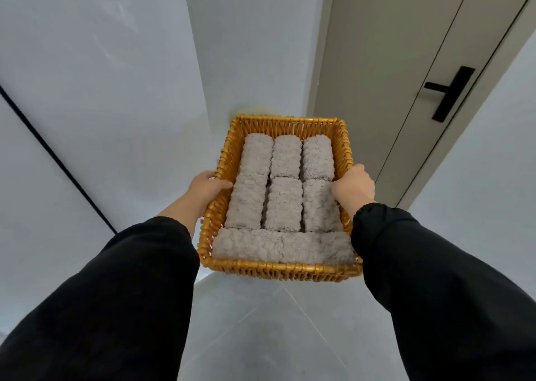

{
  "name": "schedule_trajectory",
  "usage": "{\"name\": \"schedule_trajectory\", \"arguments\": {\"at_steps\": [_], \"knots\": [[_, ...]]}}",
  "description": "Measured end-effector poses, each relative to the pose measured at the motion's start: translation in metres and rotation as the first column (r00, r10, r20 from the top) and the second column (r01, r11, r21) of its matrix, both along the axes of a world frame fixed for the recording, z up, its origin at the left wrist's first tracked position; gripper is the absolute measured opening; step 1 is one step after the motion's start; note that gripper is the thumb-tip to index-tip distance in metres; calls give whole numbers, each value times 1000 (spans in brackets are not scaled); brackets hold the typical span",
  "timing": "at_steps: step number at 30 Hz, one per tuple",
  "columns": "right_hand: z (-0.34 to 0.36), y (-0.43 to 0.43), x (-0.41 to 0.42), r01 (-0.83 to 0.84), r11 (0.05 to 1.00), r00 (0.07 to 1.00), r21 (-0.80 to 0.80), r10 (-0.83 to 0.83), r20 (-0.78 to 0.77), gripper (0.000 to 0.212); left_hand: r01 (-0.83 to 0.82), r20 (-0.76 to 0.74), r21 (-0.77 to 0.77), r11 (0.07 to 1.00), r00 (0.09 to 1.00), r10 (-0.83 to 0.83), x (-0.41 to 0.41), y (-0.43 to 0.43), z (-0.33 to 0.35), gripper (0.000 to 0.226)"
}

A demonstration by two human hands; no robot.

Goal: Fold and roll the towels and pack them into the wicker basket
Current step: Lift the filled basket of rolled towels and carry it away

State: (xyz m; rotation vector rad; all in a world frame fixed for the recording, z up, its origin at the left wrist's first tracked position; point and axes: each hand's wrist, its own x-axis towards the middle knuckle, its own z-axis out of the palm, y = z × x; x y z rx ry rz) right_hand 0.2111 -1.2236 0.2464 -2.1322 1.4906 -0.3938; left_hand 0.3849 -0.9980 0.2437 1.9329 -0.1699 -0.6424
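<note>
A rectangular yellow wicker basket (278,270) is held up in the air in front of me, above the floor. Several rolled grey towels (282,201) fill it, most lying lengthwise in rows and one long roll (278,246) across the near end. My left hand (206,188) grips the basket's left rim, thumb over the edge. My right hand (355,186) grips the right rim, fingers curled inside against a towel. Black sleeves cover both forearms.
A white wall corner (200,76) rises straight ahead behind the basket. A grey door (391,76) with a black lever handle (449,92) stands to the right. Grey floor tiles (261,322) lie below.
</note>
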Motion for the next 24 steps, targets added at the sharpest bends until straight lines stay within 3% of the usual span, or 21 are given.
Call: {"name": "schedule_trajectory", "arguments": {"at_steps": [2,4,7,9,11,17,20,24], "knots": [[-6,-18,9,-5,1000,1000,18,5,11,34,137,-137,58,989,982,-128,2,-7,-6,47],[-15,-33,20,-5,999,1000,47,4,26,35,170,-164,74,983,974,-157,7,-12,-20,42],[-30,-51,42,-29,998,999,55,28,24,33,80,43,159,984,995,-88,13,-26,-46,12],[-38,-62,58,-57,997,998,43,56,23,30,-24,223,223,974,975,-27,19,-38,-64,16],[-43,-73,75,-86,996,996,35,86,11,27,-112,263,225,968,963,50,30,-50,-79,19],[-46,-124,144,-173,983,982,56,176,-64,24,-174,14,187,967,985,174,90,-98,-104,14],[-49,-144,166,-173,968,978,180,191,-89,29,-184,-44,188,965,980,196,113,-115,-114,11],[-55,-163,177,-187,916,942,356,271,-201,21,-224,-44,212,951,970,238,135,-139,-123,15]]}}
